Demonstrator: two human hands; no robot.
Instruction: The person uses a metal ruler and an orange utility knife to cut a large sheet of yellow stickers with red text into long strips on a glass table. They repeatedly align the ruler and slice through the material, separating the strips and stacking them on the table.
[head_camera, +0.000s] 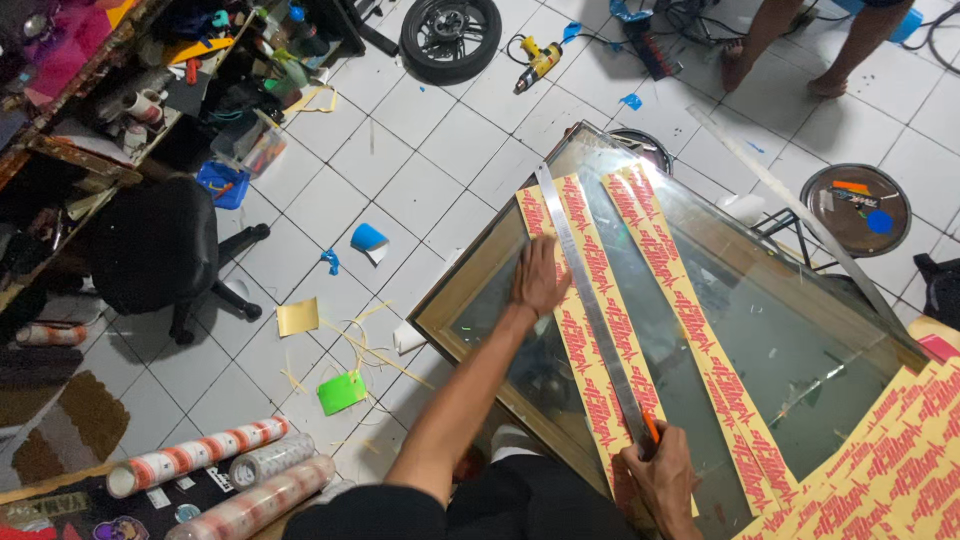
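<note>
Glass tabletop (760, 330) in its wooden frame fills the view from centre to 4 o'clock, a flat backing for cutting. On it lie two yellow sticker strips with red print (690, 330), side by side. Across the nearer one runs a long steel ruler (590, 300), from 12 toward 6 o'clock, as a straight guide. The left hand (538, 278), fingers spread flat, presses ruler and strip down at 11 o'clock. The right hand (662, 478), fingers clenched around an orange-handled knife (650, 428), sits at the ruler's near end.
</note>
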